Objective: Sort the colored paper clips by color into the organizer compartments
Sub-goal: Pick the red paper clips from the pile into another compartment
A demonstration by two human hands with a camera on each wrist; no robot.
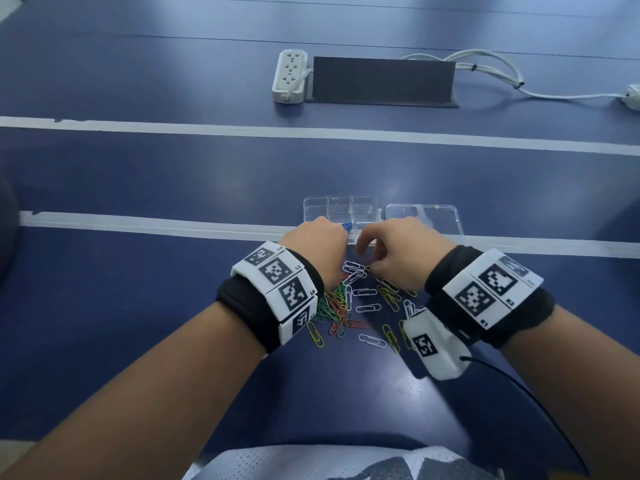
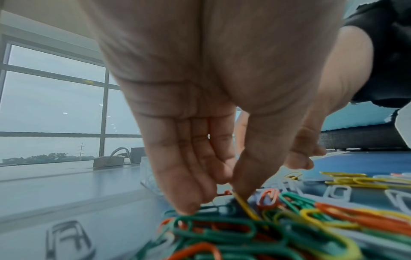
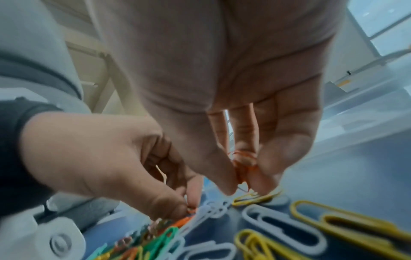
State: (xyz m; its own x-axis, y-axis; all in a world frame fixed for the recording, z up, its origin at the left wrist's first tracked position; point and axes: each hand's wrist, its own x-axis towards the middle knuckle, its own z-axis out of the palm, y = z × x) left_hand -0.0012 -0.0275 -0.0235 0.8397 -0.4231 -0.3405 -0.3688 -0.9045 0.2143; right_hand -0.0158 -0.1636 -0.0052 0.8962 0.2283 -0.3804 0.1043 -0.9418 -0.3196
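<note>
Loose paper clips (image 1: 341,304) in green, orange, yellow and white lie in a pile on the blue table. Behind the pile stands the clear organizer (image 1: 313,206), and one compartment holds a blue clip (image 1: 347,225). My left hand (image 2: 222,193) reaches down into the pile's far edge. Its thumb and forefinger pinch together on an orange clip (image 3: 191,210), with a yellow clip (image 2: 246,205) under the thumb. My right hand (image 3: 242,184) hovers just right of it and pinches orange clips (image 3: 243,167) between thumb and fingers.
The organizer's clear lid (image 1: 424,218) lies open to its right. Yellow clips (image 3: 347,223) and white clips (image 3: 282,228) are scattered under the right wrist. A white power strip (image 1: 289,76), a dark panel (image 1: 382,81) and cables (image 1: 512,77) sit far back.
</note>
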